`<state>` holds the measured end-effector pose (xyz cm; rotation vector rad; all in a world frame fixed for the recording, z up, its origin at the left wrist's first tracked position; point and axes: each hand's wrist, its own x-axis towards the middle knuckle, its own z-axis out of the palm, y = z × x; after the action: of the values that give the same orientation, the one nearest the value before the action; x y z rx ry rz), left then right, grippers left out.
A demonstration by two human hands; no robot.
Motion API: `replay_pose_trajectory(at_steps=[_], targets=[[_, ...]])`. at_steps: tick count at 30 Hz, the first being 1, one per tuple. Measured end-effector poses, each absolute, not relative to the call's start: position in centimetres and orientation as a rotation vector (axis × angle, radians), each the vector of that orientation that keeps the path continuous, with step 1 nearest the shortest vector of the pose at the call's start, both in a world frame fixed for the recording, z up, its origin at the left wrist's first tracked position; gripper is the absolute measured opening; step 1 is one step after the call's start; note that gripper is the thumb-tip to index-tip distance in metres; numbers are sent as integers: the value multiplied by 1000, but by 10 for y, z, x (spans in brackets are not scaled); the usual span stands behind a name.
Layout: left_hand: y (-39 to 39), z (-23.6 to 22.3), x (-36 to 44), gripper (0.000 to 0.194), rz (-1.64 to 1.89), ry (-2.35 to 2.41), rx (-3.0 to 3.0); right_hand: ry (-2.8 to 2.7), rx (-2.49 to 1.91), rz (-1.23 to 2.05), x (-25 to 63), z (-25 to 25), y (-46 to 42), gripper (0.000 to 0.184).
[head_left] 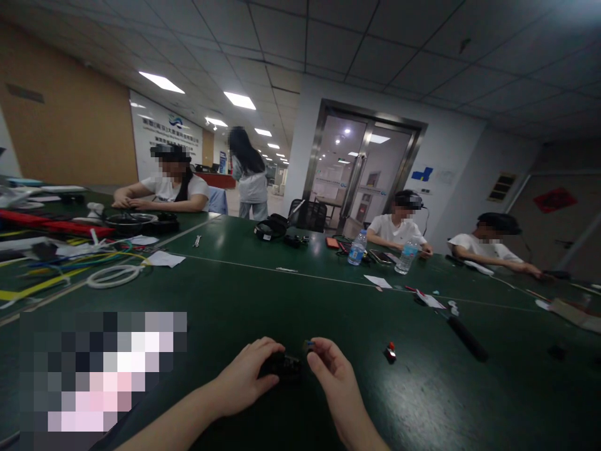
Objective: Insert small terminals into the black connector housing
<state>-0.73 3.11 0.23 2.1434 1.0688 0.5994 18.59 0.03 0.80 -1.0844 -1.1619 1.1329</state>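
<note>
On the dark green table, my left hand (245,377) is closed round a small black object (292,366), with its thumb and fingers on the object's left end. The object lies low against the tabletop, and its kind is too dark to make out. Just to the right, my right hand (335,377) pinches a tiny dark piece with a bit of blue (308,344) between thumb and forefinger. A narrow gap parts the two hands. Further right lies a small red, white and black part (390,352), touched by neither hand.
A black-handled tool (467,338) lies to the right. Two water bottles (357,248) stand across the table. Coiled white cable (114,276) and wires sit at the left. Several people are around, one seated at the far left (173,188). A pixelated patch covers the lower left.
</note>
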Motion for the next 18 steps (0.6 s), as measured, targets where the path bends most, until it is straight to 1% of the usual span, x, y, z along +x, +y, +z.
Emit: replay_pose_trajectory(at_steps=[5, 7, 12, 18], targets=[[32, 1, -7, 43, 611, 1063, 2144, -870, -986, 1280, 185, 13, -2, 37], [33, 0, -6, 45, 622, 1062, 2155, -778, -924, 1354, 185, 15, -3, 38], [32, -2, -5, 47, 654, 1068, 2174, -639, -839, 1438, 187, 14, -2, 33], [31, 1, -6, 42, 641, 1060, 2182, -529, -859, 1445, 188, 14, 0, 30]])
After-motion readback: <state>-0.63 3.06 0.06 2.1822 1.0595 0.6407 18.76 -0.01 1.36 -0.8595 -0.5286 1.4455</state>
